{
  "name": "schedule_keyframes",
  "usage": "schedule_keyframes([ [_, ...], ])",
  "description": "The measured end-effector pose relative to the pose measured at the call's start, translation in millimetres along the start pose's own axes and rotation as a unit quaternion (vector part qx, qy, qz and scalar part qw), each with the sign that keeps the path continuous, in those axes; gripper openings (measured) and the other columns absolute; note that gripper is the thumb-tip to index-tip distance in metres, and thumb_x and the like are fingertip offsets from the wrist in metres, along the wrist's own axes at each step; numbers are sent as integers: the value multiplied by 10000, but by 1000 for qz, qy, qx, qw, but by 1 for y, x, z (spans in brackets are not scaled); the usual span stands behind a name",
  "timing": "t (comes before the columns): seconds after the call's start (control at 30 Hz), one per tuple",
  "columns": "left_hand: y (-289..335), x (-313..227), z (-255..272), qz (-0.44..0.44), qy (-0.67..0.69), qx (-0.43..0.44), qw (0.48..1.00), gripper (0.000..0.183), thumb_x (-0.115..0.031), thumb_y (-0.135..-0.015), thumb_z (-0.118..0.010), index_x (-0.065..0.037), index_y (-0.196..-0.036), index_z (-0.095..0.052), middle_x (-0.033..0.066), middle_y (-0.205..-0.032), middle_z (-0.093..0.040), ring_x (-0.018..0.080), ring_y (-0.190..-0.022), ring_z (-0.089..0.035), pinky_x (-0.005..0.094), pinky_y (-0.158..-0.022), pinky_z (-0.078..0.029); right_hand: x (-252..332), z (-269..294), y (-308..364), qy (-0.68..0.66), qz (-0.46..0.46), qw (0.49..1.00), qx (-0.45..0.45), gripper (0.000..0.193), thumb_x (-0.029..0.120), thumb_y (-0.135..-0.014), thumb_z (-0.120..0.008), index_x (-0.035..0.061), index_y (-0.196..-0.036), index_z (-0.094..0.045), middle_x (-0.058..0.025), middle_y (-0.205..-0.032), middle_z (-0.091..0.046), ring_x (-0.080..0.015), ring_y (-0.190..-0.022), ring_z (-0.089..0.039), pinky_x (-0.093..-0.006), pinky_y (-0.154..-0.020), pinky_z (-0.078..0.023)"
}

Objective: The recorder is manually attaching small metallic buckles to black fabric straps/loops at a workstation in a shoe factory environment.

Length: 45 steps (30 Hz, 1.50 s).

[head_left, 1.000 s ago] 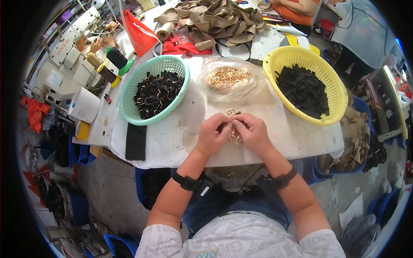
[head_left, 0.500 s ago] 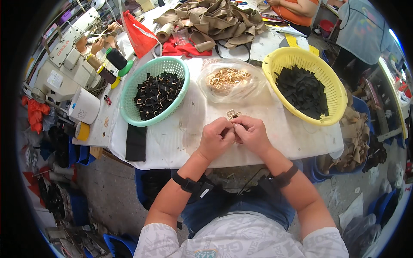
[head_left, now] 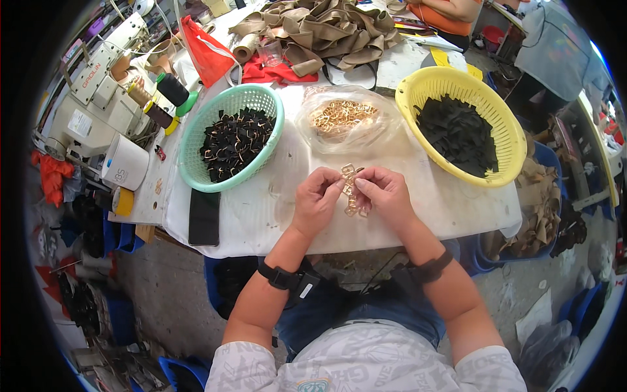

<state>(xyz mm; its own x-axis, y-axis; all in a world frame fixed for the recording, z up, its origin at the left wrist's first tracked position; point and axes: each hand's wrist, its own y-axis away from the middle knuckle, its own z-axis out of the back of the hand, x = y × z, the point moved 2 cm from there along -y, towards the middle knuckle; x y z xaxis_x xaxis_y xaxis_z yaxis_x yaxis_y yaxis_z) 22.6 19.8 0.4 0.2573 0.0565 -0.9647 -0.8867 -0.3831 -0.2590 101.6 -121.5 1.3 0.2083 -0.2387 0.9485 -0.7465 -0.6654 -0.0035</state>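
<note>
Gold metal buckles (head_left: 351,191), several in a linked-looking cluster, hang between my two hands above the white-covered table (head_left: 261,228). My left hand (head_left: 316,201) pinches the cluster's left side with thumb and index finger. On the other side, my right hand (head_left: 386,197) grips it with thumb and fingers. Straight ahead lies a clear plastic bag (head_left: 385,130) of similar gold buckles. A mint-green basket (head_left: 277,140) on the left holds black fabric pieces with gold buckles on them. The yellow basket (head_left: 513,140) at right is filled with black fabric strips (head_left: 456,136).
A black phone (head_left: 204,219) lies below the green basket. Sewing machine (head_left: 98,85), thread cones (head_left: 171,89) and a white cylinder (head_left: 127,162) stand at left. Brown material (head_left: 326,32) is heaped at the back. Another person's arm (head_left: 450,10) shows at the far right.
My hands have moved slightly apart, and more of the gold buckle cluster shows between them. At the sewing machine, another person's hands have drawn back from where they were.
</note>
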Motion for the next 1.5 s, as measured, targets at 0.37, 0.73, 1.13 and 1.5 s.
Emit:
schedule_keyframes([
  [0.37,-1,-4,-1,25,46,57,997,82,30,-886,-573,27,-961,-604,28,-895,-637,72,-822,-599,218,-738,-484,0,-5,1,58,26,998,-6,85,52,-914,-585,-24,-939,-612,-29,-724,-617,-60,-592,-564,-207,-527,-462],
  [0.73,-2,-9,1,28,2,61,998,205,35,-881,-600,21,-1081,-645,34,-878,-634,32,-717,-545,163,-595,-431,4,-9,6,359,291,884,-70,166,-12,-773,-643,10,-937,-631,-112,-783,-636,-224,-650,-620,-300,-576,-498],
  [1.13,1,-5,9,135,64,43,988,247,-152,-953,-500,-12,-782,-608,9,-630,-555,54,-472,-451,188,-434,-334,13,-18,14,522,472,706,-79,258,-3,-676,-688,23,-928,-641,-109,-847,-637,-257,-694,-623,-358,-581,-518],
  [1.5,-1,-4,7,88,8,9,996,191,-82,-918,-553,3,-765,-630,-31,-598,-540,20,-513,-434,194,-454,-331,11,-12,7,362,310,879,-35,316,30,-702,-738,10,-1003,-644,-162,-919,-644,-301,-793,-639,-355,-674,-524],
])
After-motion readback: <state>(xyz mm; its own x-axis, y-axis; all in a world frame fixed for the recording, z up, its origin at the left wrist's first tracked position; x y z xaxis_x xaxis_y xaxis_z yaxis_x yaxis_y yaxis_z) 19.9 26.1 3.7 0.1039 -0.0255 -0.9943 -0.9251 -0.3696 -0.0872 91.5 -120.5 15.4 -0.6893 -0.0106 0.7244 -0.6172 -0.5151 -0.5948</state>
